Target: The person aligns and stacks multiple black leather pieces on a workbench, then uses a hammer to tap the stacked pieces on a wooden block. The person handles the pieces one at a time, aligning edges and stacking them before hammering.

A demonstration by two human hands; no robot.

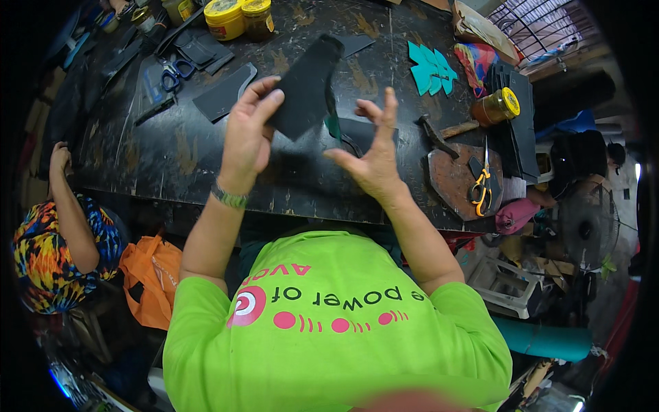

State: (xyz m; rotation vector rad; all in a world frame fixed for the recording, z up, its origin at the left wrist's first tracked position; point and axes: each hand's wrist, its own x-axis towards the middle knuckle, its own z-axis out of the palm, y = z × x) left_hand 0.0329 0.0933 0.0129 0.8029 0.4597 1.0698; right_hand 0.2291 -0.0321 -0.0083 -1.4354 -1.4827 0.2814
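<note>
Between the thumb and fingers of my left hand (248,141) is a flat black piece of leather-like material (307,89), lifted above the table and tilted. My right hand (374,154) hovers to the right of it, fingers spread, apart from the piece. Below, between my hands, a small strip of green (333,128) shows, and what it belongs to is partly hidden. Under my right hand another dark flat piece (368,129) lies on the table. Beyond my left hand rests a black cut piece with a grey edge (225,93).
On the dark table (185,137), a hammer (439,137), orange-handled scissors (482,189) on a worn board (446,180) and a yellow-lidded jar (495,107) are at right. Teal cut pieces (431,69), yellow tubs (225,19) and blue-handled scissors (176,74) lie farther off. Another person's arm (72,213) is at left.
</note>
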